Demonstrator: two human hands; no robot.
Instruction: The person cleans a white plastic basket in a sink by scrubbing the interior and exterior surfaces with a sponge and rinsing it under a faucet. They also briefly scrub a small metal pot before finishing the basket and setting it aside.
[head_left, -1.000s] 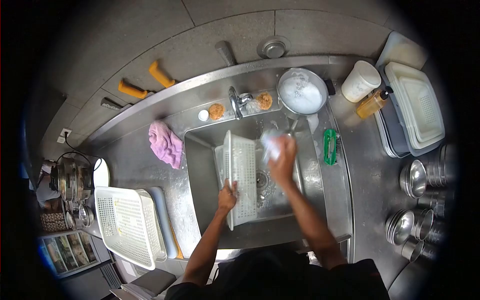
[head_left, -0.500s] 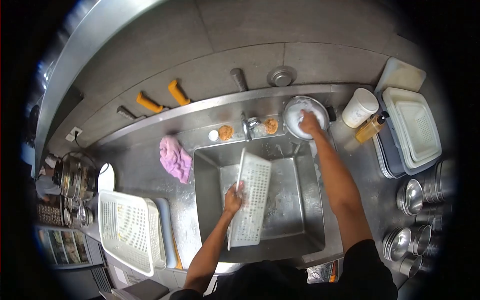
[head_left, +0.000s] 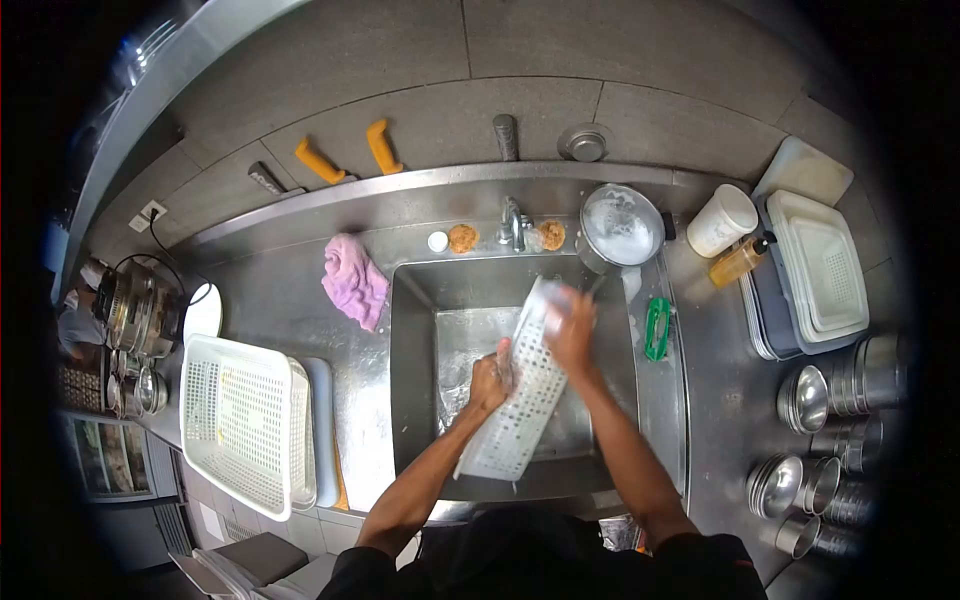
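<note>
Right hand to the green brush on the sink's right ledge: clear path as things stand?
Probably yes. The green brush lies uncovered just right of the right hand, nothing between them, though that hand is pressed on the white tray.

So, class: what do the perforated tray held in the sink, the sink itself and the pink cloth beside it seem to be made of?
Perforated tray: probably white plastic, matte, with moulded rows of holes. Sink: looks like stainless steel, grey with a brushed sheen and reflections. Pink cloth: seemingly soft fabric, crumpled into folds, no shine.

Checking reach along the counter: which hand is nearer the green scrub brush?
Right. The right hand is over the sink just left of the green scrub brush; the left hand is farther left, gripping the white perforated tray.
</note>
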